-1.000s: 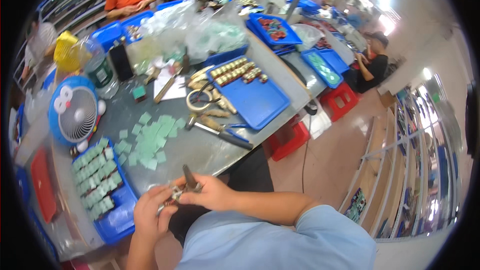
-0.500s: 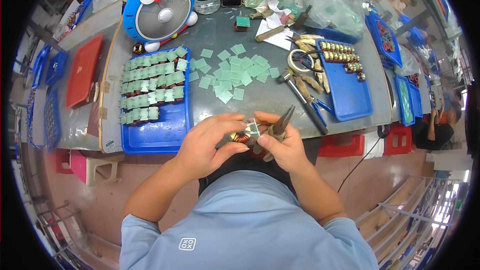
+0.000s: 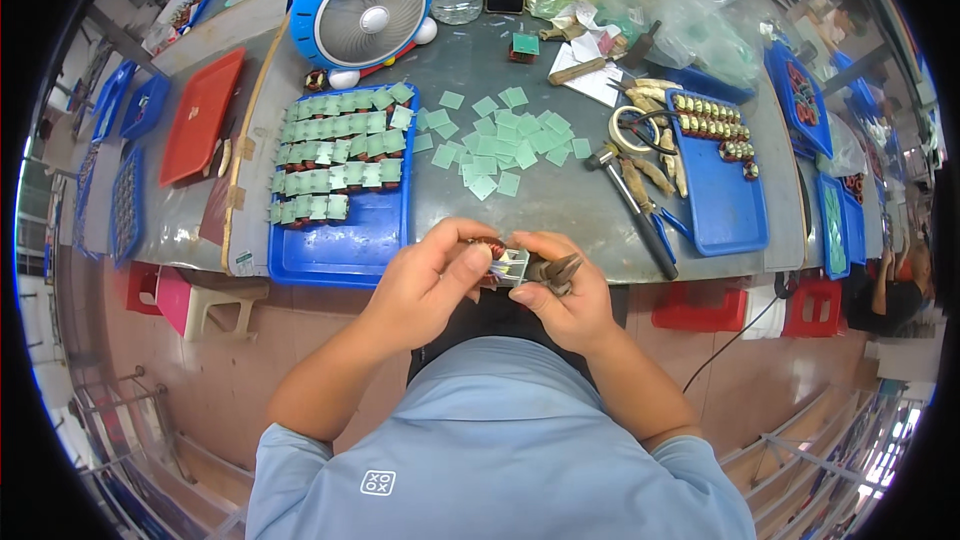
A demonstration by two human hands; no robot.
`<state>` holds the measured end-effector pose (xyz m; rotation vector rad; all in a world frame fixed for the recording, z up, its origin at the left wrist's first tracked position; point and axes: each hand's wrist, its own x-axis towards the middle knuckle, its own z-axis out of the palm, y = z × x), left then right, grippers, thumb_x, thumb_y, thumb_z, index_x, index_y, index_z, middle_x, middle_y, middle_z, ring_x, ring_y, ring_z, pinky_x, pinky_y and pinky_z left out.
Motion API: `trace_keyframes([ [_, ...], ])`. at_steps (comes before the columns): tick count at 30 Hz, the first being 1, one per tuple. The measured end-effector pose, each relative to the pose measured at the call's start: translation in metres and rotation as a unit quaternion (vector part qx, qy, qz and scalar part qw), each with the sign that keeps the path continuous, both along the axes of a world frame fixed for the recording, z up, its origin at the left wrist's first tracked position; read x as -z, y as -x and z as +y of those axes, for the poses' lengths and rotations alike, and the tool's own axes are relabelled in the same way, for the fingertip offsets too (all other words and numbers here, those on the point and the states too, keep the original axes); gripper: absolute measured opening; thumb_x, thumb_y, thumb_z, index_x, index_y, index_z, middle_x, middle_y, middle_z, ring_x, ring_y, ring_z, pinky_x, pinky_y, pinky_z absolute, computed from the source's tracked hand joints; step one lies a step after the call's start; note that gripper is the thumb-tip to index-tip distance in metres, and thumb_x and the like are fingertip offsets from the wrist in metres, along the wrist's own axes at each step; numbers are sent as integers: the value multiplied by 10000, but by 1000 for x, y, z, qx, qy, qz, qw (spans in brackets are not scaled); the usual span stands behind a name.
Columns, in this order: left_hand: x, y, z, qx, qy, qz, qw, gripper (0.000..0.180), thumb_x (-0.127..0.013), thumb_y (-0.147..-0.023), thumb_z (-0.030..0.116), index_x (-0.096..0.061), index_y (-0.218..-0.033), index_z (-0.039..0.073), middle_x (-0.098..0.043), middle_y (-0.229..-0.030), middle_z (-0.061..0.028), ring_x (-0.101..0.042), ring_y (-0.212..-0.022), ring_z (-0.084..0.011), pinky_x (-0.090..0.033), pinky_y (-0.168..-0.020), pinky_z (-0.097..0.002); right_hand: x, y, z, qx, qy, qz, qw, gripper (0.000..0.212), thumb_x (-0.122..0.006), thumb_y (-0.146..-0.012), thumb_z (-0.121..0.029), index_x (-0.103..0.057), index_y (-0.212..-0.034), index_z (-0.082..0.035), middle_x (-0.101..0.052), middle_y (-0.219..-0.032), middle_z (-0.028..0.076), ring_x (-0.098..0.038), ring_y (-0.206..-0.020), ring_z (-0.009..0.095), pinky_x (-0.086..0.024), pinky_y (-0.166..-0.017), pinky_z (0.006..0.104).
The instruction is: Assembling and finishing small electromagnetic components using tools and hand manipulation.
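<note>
Close to my body, past the bench's front edge, my left hand (image 3: 425, 280) grips a copper-wound ring coil (image 3: 492, 244) between thumb and fingers. A small square circuit board (image 3: 512, 268) sits against the coil, seen at a slant. The fingertips of my right hand (image 3: 578, 295) touch the board's right side. That same hand is closed round a pair of pliers (image 3: 556, 274), whose dark jaws stick out past the fingers; the handles are mostly hidden. Loose pale green boards (image 3: 505, 140) lie scattered on the bench beyond my hands.
At left, a blue tray (image 3: 340, 258) holds rows of board-topped coils. At right, another blue tray (image 3: 728, 215) holds several coils at its far end. Beside it lie a hammer (image 3: 640, 215), a tape roll (image 3: 632, 130) and blue-handled pliers (image 3: 668, 225). A blue fan (image 3: 365, 15) stands behind.
The coil and board have turned in my hands; the coil now lies on the board's far side. The pliers' jaws have swung down and right. The whole view has shifted slightly.
</note>
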<state>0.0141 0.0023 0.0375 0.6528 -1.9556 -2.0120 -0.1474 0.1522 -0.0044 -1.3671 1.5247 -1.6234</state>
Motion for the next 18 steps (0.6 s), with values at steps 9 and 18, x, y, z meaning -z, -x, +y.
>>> trace_keyframes([
  [9, -19, -11, -7, 51, 313, 46, 947, 585, -824, -866, 254, -599, -1347, 9, -704, -1188, -177, -702, -1033, -313, -552, -887, -376, 5, -8, 1, -4, 25, -119, 993, 504, -732, -980, -259, -590, -1386, 4, -631, -1280, 128, -627, -1082, 174, -502, -942, 311],
  [18, -25, -17, -5, 98, 386, 108, 911, 508, -843, -833, 276, -669, -1254, 52, -683, -1175, -159, -693, -1016, -319, -561, -854, -373, -3, -15, 11, 9, 89, -21, 996, 516, -769, -942, -213, -597, -1379, 2, -639, -1278, 153, -639, -1119, 231, -518, -937, 331],
])
